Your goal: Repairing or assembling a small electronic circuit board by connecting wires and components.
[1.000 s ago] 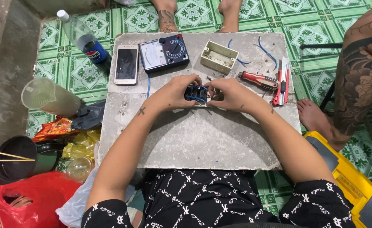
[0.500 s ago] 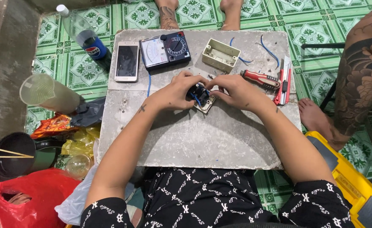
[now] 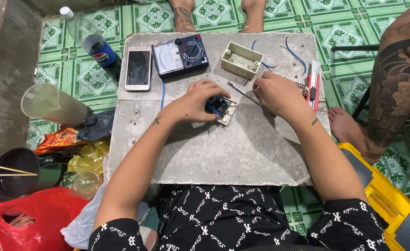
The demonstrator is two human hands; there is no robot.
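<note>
Far left, a red plastic bag [image 3: 37,218] lies on the floor beside a dark pot [image 3: 16,174] with chopsticks across it, and a clear plastic cup [image 3: 51,104] lies on its side above them. A soda bottle [image 3: 91,42] lies near the table's corner. On the grey slab table [image 3: 214,153], a white phone [image 3: 138,68] sits face up, and just beside it an analog multimeter [image 3: 180,56].

Now the left hand [image 3: 198,102]: fingers curled firmly around a switch plate [image 3: 222,109], cream-coloured, its dark back with blue wires turned up. It sits tilted on the slab near the middle, pinned under that hand.

Above, a cream mounting box [image 3: 241,59] rests open side up, blue wire [image 3: 295,53] trailing beyond it.

The right hand [image 3: 277,95] is closed around the handle of a screwdriver [image 3: 243,93], its thin shaft pointing toward the plate, tip just short of it. At the table's right edge lie red-handled tools [image 3: 313,86]. Far right, another person's tattooed arm [image 3: 395,83] and a yellow toolbox [image 3: 391,204].
</note>
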